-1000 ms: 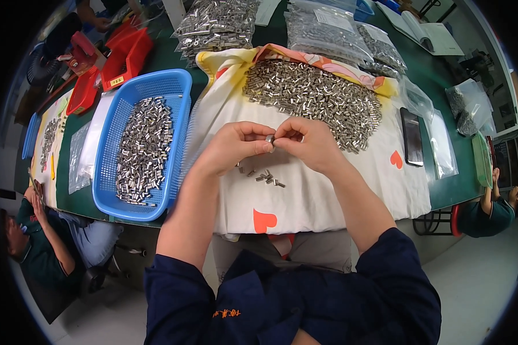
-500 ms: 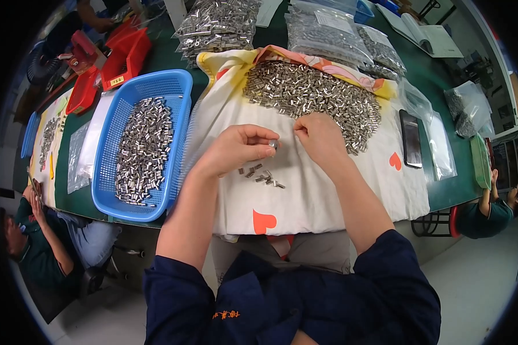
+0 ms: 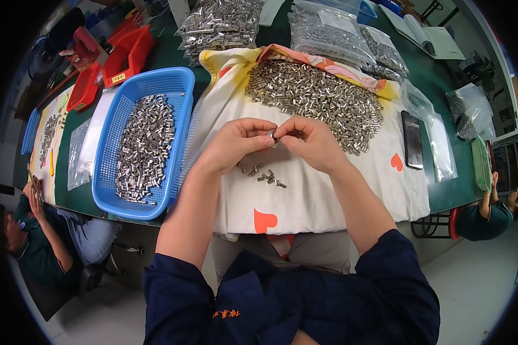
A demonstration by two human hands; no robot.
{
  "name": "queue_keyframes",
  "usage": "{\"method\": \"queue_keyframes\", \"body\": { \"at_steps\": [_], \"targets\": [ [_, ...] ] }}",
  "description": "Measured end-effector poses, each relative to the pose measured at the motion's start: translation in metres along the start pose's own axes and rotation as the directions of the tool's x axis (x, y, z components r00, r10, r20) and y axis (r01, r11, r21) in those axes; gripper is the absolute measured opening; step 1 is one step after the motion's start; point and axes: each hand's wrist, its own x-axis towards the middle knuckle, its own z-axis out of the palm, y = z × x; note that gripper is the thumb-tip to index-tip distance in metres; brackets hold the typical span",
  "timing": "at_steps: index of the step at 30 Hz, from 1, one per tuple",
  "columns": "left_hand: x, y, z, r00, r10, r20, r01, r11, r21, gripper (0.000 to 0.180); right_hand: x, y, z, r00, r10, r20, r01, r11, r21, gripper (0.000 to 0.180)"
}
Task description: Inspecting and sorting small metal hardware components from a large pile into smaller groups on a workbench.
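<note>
My left hand [image 3: 236, 144] and my right hand [image 3: 309, 140] meet fingertip to fingertip above a white cloth with red hearts [image 3: 328, 195]. Between them they pinch a small metal sleeve [image 3: 271, 134]. Just below the hands lies a small cluster of loose metal parts [image 3: 265, 174]. A large heap of silver sleeves [image 3: 316, 98] is spread on the cloth beyond the hands. To my left a blue plastic basket [image 3: 181, 86] holds several more of the same sleeves.
Clear bags of metal parts [image 3: 218, 23] lie at the back of the green table. Red bins [image 3: 126, 52] stand at the far left. A dark phone [image 3: 413, 140] rests at the cloth's right edge. Other people sit at the left [image 3: 40, 241] and right [image 3: 489, 213].
My right hand reached toward the heap half a second ago and has come back to meet the left hand, both pinching a small part again.
</note>
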Motion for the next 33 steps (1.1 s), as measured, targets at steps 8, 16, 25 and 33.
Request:
{"method": "queue_keyframes", "body": {
  "at_steps": [8,16,25,33],
  "targets": [
    [0.002,-0.004,0.000,1.000,0.002,-0.005,-0.002,1.000,-0.001,0.029,-0.004,-0.001,0.006,0.984,-0.173,-0.051,0.160,0.967,-0.201,0.012],
    [-0.001,0.001,0.004,0.999,0.033,0.012,-0.034,0.983,0.183,0.029,-0.006,-0.006,0.001,0.980,-0.198,0.031,0.196,0.914,-0.356,0.013],
    [-0.001,0.000,0.003,0.999,0.044,-0.002,-0.042,0.975,0.219,0.028,-0.007,-0.006,0.006,0.955,-0.295,0.016,0.258,0.806,-0.533,0.012],
    [0.000,0.000,0.003,0.997,-0.020,-0.075,0.023,0.999,0.035,0.027,-0.005,-0.006,0.012,0.946,-0.301,-0.120,0.260,0.926,-0.275,0.009]
  ]
}}
